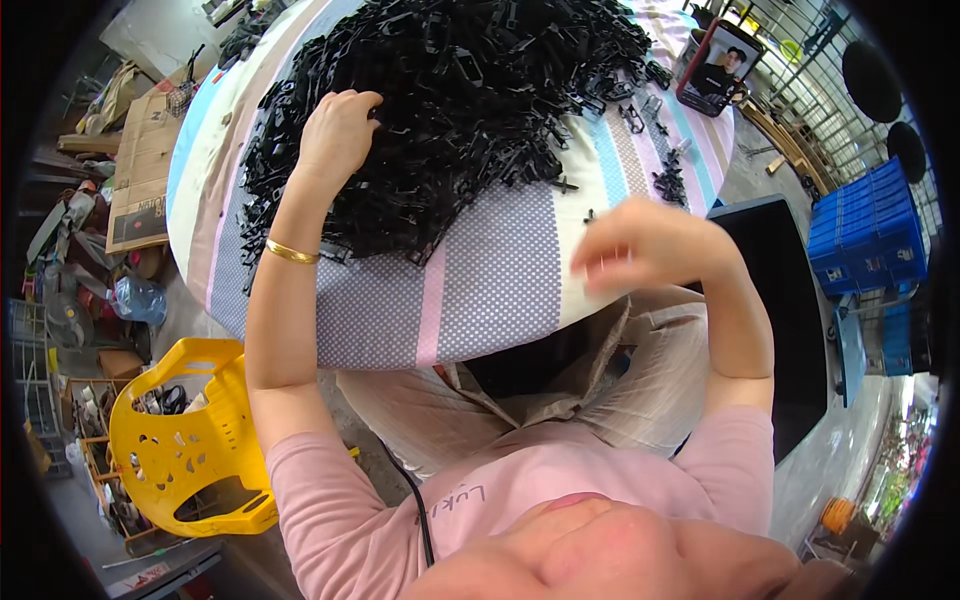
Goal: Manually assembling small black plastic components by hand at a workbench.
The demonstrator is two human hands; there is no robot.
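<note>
Left hand (335, 135) fingers dug into black clip pile (440, 110), right hand (645, 245) blurred, grip unclear

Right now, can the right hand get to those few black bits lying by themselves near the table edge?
Probably yes. The right hand hovers, blurred, over the striped cloth, and the small cluster of black parts lies just beyond it with only bare cloth between.

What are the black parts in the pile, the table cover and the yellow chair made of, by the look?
Black parts: likely moulded plastic, dark with slight gloss; thin identical shapes heaped together. Table cover: looks like woven fabric, matte, dotted and striped print, draping over the edge. Yellow chair: probably moulded plastic, smooth uniform colour with cut-out holes. The left hand rests on the pile; the right hand is motion-blurred.
</note>
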